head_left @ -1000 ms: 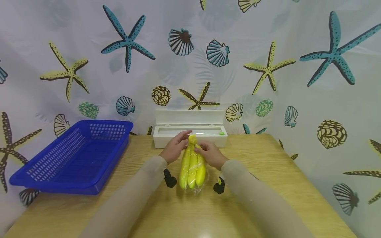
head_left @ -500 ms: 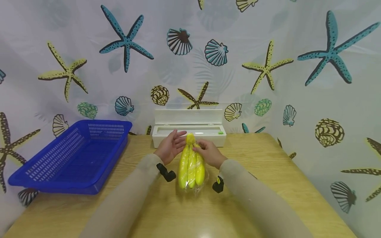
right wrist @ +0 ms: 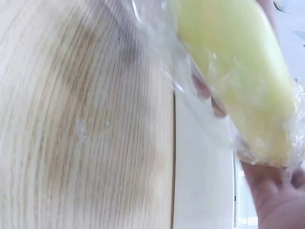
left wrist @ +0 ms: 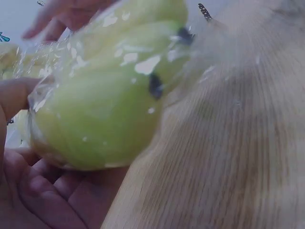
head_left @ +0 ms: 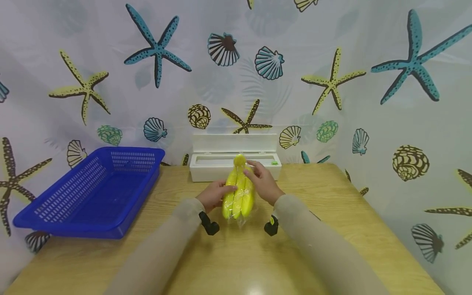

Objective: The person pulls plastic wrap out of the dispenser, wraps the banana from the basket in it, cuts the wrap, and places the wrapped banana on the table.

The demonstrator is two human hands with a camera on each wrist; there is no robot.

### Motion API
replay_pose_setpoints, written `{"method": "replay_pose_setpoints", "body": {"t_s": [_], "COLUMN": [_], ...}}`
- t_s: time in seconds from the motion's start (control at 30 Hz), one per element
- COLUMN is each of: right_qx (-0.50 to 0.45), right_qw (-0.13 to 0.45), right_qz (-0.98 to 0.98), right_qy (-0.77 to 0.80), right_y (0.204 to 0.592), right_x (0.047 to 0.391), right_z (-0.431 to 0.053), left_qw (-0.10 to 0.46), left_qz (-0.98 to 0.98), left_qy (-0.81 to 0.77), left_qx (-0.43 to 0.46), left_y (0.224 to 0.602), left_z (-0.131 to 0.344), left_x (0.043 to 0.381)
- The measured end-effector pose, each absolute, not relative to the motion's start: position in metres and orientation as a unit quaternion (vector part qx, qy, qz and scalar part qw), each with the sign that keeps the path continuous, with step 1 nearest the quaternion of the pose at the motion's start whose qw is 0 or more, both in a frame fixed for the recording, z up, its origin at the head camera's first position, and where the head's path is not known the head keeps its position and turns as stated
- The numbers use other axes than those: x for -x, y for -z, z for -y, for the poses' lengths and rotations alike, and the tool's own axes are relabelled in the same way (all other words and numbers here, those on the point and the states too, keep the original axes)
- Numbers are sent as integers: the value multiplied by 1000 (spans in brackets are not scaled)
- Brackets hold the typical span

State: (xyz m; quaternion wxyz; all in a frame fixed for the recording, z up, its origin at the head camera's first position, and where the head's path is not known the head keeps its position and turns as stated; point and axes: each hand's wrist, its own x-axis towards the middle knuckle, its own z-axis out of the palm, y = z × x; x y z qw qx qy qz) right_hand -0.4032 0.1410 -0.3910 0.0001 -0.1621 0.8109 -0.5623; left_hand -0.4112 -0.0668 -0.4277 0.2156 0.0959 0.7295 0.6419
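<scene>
A bunch of yellow bananas (head_left: 238, 200), covered in clear plastic wrap (right wrist: 164, 55), is held up over the table in the head view. My left hand (head_left: 212, 195) grips its left side, thumb across the front and fingers underneath. In the left wrist view the dark banana tips (left wrist: 155, 86) show through the shiny film. My right hand (head_left: 264, 183) is at the upper right of the bunch beside the stem (head_left: 239, 159), thumb and fingertips right at the film. Its fingers (left wrist: 52, 16) look extended in the left wrist view. Loose film trails past the banana tips.
Behind the hands stands a white box (head_left: 206, 176) with its lid (head_left: 234, 143) raised and a small green slider (head_left: 274, 163) on its edge. To the left sits a blue slotted plastic basket (head_left: 119, 229). A patterned curtain hangs behind the wooden table (head_left: 328, 188).
My left hand, spread open beside the bunch half a second ago, now grips its left side. My right hand has loosened from the bananas and shifted up toward the stem. The bunch has risen slightly.
</scene>
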Motion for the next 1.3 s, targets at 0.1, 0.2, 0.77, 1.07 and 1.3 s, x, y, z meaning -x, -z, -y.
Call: {"method": "replay_pose_setpoints", "body": {"t_s": [0.1, 0.2, 0.77, 1.07, 1.3], "right_qx": [165, 161, 86, 81, 52], "right_qw": [-23, -33, 81, 19, -20], "right_qz": [-822, -841, -765, -825, -859], "right_qy": [545, 515, 633, 558, 509], "right_y": [390, 391, 409, 403, 396], "right_x": [399, 393, 396, 395, 398], "right_z": [-141, -143, -136, -133, -126], "left_qw": [173, 131, 69, 57, 53], "left_qz": [-729, -717, -692, -704, -709], "left_qy": [-660, -683, -718, -708, -703], "left_qx": [-63, -45, -4, 14, -14], "left_y": [429, 428, 421, 423, 426], "left_z": [69, 73, 82, 83, 77], "left_x": [415, 418, 420, 421, 421]}}
